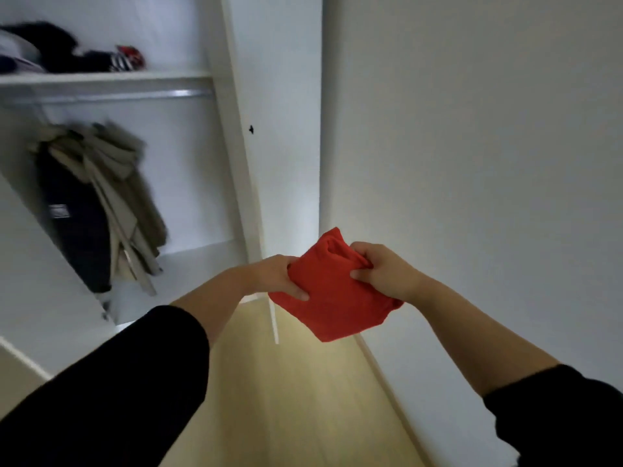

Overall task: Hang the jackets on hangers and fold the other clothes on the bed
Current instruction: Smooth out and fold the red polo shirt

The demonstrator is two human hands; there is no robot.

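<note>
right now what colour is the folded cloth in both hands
Red, plain with no pattern; the folded cloth shows best in the head view.

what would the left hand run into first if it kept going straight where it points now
Beyond the folded red garment that the left hand grips, probably the white wardrobe side panel; depth is hard to judge here.

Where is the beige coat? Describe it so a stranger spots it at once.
Look in the open white wardrobe on the left, under the metal rail. Two garments hang there; the beige coat is the pale one, right of the dark jacket.
</note>
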